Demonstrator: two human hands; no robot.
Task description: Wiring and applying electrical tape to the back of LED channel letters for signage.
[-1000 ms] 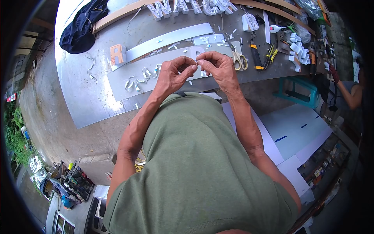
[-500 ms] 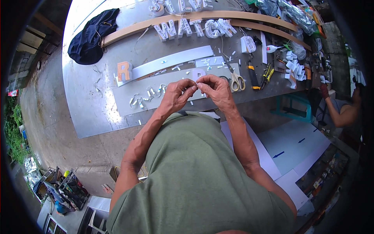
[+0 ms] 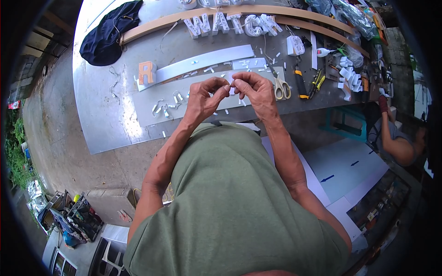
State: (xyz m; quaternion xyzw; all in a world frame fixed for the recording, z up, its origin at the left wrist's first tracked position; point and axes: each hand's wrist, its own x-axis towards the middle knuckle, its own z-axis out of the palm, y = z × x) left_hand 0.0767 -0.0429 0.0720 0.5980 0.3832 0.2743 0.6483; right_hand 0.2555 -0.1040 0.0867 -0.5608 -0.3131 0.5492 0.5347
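Over the near edge of the metal workbench, my left hand point(image 3: 202, 100) and my right hand point(image 3: 258, 95) meet with thumbs and forefingers pinched. What lies between the fingertips is too small to make out. Under them rests a flat grey board point(image 3: 143, 115), partly hidden by the hands. Left of my left hand, small white wired modules point(image 3: 166, 106) lie on that board. Cream-handled scissors point(image 3: 282, 89) lie just right of my right hand. Beyond the board are a long white strip point(image 3: 207, 57) with small white bits around it and an orange-faced letter-shaped piece point(image 3: 146, 73).
A row of white letter shapes point(image 3: 221, 23) stands near long brown strips point(image 3: 156, 25). A black-and-yellow cutter point(image 3: 301, 85), yellow-handled pliers point(image 3: 317, 83) and white curled pieces point(image 3: 350, 76) lie to the right. Dark cloth point(image 3: 110, 37) sits far left. Beside a teal stool point(image 3: 345, 122), another person point(image 3: 398, 142) works.
The whole view has shifted slightly. Both hands stay pinched together, with the left hand a little further left, hiding some of the wired modules.
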